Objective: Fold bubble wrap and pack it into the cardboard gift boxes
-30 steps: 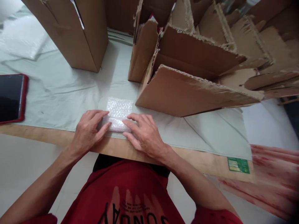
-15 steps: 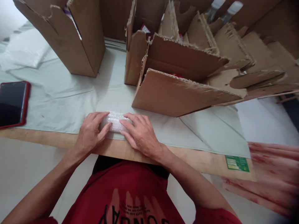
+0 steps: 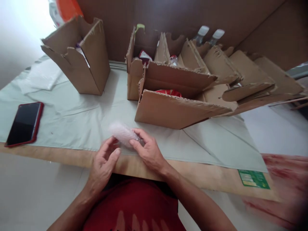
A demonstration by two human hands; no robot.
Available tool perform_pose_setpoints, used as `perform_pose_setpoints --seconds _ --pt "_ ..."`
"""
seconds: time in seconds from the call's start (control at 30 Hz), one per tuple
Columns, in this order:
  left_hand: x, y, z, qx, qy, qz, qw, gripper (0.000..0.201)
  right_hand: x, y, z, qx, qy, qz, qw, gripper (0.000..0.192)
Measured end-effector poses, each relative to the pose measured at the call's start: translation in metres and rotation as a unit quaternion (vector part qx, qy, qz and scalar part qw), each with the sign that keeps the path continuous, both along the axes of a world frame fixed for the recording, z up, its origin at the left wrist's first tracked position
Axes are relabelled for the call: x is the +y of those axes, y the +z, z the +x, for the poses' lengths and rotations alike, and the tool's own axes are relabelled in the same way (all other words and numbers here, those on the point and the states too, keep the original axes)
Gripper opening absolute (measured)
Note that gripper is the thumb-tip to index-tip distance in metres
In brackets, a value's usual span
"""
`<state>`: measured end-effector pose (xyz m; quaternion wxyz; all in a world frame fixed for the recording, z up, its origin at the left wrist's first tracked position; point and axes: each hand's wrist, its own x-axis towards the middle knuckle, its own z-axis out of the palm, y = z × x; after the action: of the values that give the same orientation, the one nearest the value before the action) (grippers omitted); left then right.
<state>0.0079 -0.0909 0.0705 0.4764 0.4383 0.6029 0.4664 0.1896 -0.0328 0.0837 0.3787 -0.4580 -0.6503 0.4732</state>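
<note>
Pinching the bubble-wrap roll, the right hand holds it alone; the left hand hovers half-open, so the wrap may spring loose.

Bubble-wrapped bundle: small, whitish, rolled into a stubby oblong, motion-blurred. Tilted, left end higher. Raised just above the pale green cloth near the table's front edge; contents not discernible.
</note>
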Motion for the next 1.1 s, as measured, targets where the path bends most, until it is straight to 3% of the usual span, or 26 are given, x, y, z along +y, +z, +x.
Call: perform_pose_setpoints --seconds 0.1,0.17,0.23,0.33,0.47,0.57,0.63,0.73,0.8,0.9,1.0,1.1 --pt "0.009 -0.003 0.009 -0.075 -0.036 -0.015 0.996 0.049 -0.016 -0.001 -0.001 0.13 0.025 -0.098 0.986 0.031" --pt "0.011 -0.003 0.007 -0.084 -0.045 -0.026 0.995 0.046 -0.022 -0.003 0.003 0.149 0.044 -0.121 0.98 0.03" --pt "0.011 -0.003 0.001 -0.021 -0.042 -0.012 0.999 0.041 -0.027 -0.003 0.011 0.081 0.019 -0.081 0.993 0.026" --pt "0.01 -0.007 -0.003 0.164 -0.02 0.111 0.98 0.03 -0.034 0.007 0.027 -0.021 -0.036 -0.03 0.999 0.029" --pt "0.007 -0.025 0.017 0.299 -0.026 0.276 0.913 0.022 -0.044 0.02 0.035 0.041 0.019 -0.127 0.991 0.063" --pt "0.001 -0.033 0.035 0.321 -0.065 0.313 0.892 0.024 -0.045 0.016 0.037 0.029 -0.038 -0.159 0.986 0.069" --pt "-0.001 -0.031 0.037 0.303 -0.111 0.294 0.9 0.039 -0.043 0.01 0.041 0.028 -0.081 -0.155 0.984 0.06" --pt "0.002 -0.021 0.025 0.207 -0.14 0.167 0.954 0.065 -0.038 0.009 0.052 0.073 -0.069 -0.147 0.984 0.047" --pt "0.008 -0.014 0.014 0.124 -0.155 0.066 0.978 0.066 -0.036 0.016 0.061 0.093 -0.026 -0.145 0.985 0.042" --pt "0.017 -0.008 0.008 0.057 -0.198 -0.033 0.978 0.054 -0.034 0.029 0.072 0.029 0.023 -0.11 0.993 0.039" --pt "0.022 -0.005 0.013 0.049 -0.195 -0.043 0.979 0.042 -0.03 0.042 0.082 -0.083 0.004 -0.031 0.996 0.044" --pt "0.033 0.003 0.015 0.055 -0.258 0.015 0.965 0.035 -0.023 0.065 0.096 -0.13 0.009 0.03 0.991 0.028"
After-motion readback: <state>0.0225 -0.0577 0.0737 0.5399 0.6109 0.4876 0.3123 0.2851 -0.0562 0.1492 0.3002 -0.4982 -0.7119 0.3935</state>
